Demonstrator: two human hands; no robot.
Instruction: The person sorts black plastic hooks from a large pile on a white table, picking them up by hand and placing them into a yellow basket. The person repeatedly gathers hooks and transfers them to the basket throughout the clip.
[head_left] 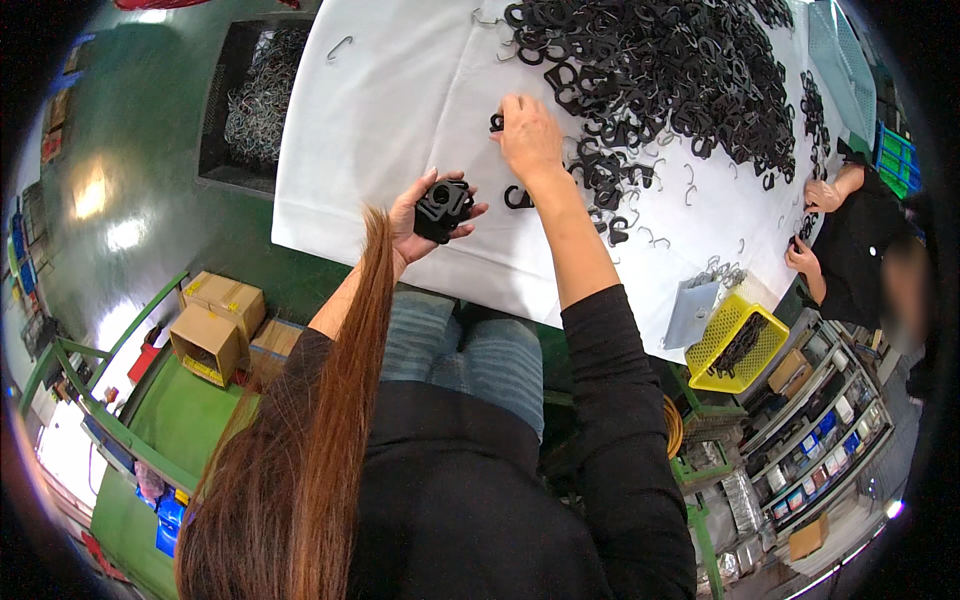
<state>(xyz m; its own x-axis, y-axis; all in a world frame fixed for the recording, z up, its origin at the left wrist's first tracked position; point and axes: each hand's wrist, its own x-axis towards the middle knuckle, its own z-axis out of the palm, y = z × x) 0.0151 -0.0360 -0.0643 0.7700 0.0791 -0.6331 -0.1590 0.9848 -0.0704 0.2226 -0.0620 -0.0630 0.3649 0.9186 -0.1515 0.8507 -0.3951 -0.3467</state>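
Two hands of the seated person are at work over the white cloth-covered table (380, 150). The left hand (425, 215) is cupped, palm up, around a small stack of black plastic clips (443, 208) — how many pieces make up the stack cannot be counted, as they sit pressed together. The stack looks squarish and blocky, matte black, with a round opening facing up toward the camera; its long axis cannot be told. It is held just above the near edge of the table, in front of the person's knees.

The right hand (528, 135) reaches farther out, palm down, fingers curled on one loose black clip (497, 122) lying on the cloth; whether it is gripped cannot be told.

Beyond lies one large heap of black plastic clips (660, 70), far too many to count, with small bent wire hooks (690, 185) scattered around it. One yellow mesh basket (735, 345) sits at the table's right corner — dark parts inside. Three cardboard boxes (215, 325) stand on the green floor at left.
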